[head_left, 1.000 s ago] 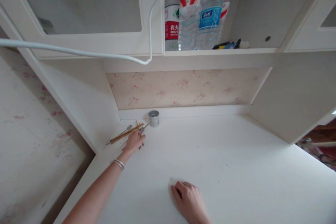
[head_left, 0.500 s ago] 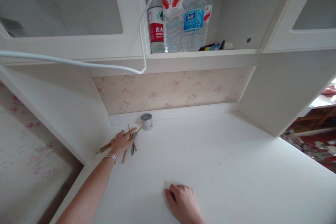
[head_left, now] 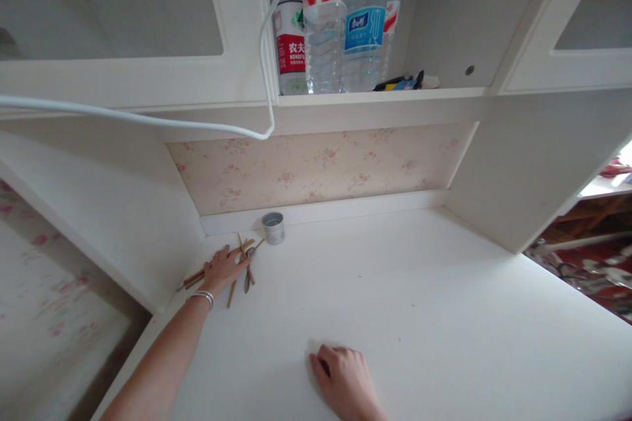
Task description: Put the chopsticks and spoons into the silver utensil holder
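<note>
My left hand [head_left: 222, 271], with bracelets at the wrist, lies over a loose pile of chopsticks [head_left: 232, 293] and spoons [head_left: 247, 284] at the back left of the white tabletop. Its fingers are spread across the pile, and the palm hides part of it. Just beyond the fingertips stands a small grey perforated metal holder [head_left: 274, 229], upright. My right hand [head_left: 343, 378] rests on the tabletop at the front middle, fingers loosely curled in, with nothing visible in it.
Above the white tabletop [head_left: 375, 289] runs an open shelf [head_left: 444, 93] with several plastic bottles [head_left: 365, 33]. A white cable [head_left: 197, 125] hangs in front of the cabinet. White side panels [head_left: 528, 164] stand at both ends.
The view has shifted slightly, so the scene sits a little further left and the bottles higher. Both hands keep about the same place and pose.
</note>
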The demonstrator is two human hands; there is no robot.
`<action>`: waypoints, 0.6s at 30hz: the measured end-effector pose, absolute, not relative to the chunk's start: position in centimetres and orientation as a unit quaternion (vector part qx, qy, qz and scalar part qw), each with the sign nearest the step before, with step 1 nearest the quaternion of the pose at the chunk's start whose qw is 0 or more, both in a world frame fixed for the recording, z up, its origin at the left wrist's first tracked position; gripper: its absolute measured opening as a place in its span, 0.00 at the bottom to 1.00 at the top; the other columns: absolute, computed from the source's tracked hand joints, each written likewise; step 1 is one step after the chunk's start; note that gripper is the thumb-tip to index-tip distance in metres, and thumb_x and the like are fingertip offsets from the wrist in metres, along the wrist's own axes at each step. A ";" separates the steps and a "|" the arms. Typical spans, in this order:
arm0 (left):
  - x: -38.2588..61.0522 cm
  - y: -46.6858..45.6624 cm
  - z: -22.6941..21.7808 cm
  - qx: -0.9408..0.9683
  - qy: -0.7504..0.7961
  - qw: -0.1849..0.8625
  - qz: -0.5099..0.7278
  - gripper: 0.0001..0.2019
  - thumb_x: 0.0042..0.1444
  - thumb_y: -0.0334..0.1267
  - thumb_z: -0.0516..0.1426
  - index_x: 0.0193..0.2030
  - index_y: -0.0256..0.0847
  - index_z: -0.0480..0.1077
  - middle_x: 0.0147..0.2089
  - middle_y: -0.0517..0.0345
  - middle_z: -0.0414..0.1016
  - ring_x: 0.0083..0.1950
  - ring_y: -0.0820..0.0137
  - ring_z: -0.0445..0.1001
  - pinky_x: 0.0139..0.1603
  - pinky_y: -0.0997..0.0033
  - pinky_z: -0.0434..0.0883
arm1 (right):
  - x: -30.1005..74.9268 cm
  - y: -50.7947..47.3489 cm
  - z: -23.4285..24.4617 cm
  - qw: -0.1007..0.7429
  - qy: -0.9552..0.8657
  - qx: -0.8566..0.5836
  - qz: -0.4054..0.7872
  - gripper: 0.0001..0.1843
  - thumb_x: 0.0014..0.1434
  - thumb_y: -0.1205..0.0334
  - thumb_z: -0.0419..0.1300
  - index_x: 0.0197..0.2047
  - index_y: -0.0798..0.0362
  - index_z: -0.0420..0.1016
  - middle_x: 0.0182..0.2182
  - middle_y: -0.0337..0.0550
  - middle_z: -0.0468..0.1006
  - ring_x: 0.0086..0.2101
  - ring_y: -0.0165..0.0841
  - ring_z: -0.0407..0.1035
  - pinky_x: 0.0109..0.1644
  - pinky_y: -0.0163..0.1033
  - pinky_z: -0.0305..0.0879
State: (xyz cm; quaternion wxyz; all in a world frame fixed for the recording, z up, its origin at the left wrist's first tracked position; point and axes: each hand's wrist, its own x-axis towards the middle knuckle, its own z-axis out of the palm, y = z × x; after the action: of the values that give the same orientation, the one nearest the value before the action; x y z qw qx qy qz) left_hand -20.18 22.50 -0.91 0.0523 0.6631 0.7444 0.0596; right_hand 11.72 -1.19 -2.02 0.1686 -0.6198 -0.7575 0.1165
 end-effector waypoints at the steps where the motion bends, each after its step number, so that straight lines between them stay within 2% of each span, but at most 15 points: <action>1: -20.2 22.5 -0.9 0.662 0.745 0.054 0.059 0.36 0.51 0.67 0.43 0.63 0.53 0.60 0.70 0.49 0.49 0.68 0.43 0.46 0.59 0.34 0.48 | 11.7 -1.2 -2.0 0.169 -0.757 -0.620 0.116 0.18 0.65 0.56 0.48 0.27 0.48 0.71 0.25 0.36 0.79 0.26 0.30 0.73 0.27 0.33 0.47; 7: -20.5 22.8 -1.1 0.660 0.746 0.068 0.054 0.37 0.51 0.67 0.43 0.64 0.51 0.59 0.71 0.48 0.47 0.68 0.43 0.45 0.59 0.33 0.45 | 11.7 -1.1 -2.1 0.162 -0.755 -0.625 0.118 0.18 0.65 0.56 0.47 0.27 0.48 0.71 0.25 0.36 0.79 0.27 0.31 0.74 0.28 0.34 0.47; 14: -20.7 22.6 -1.3 0.656 0.749 0.073 0.052 0.38 0.49 0.69 0.43 0.65 0.58 0.55 0.72 0.53 0.45 0.69 0.43 0.43 0.59 0.31 0.45 | 11.8 -1.1 -2.3 0.151 -0.750 -0.630 0.134 0.19 0.66 0.54 0.46 0.28 0.48 0.73 0.26 0.37 0.80 0.27 0.32 0.74 0.28 0.34 0.49; 18: -21.2 23.1 -1.5 0.662 0.743 0.084 0.050 0.39 0.49 0.69 0.43 0.65 0.57 0.55 0.72 0.53 0.44 0.70 0.42 0.40 0.59 0.28 0.42 | 11.7 -1.0 -2.1 0.146 -0.748 -0.632 0.140 0.20 0.66 0.53 0.46 0.29 0.48 0.73 0.26 0.38 0.80 0.28 0.32 0.75 0.29 0.34 0.51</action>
State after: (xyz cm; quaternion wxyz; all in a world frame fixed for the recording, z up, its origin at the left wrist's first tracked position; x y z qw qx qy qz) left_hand -21.23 23.07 -1.50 0.0839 0.6623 0.7428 0.0503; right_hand 11.73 -0.99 -2.09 0.1465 -0.6324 -0.7478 0.1397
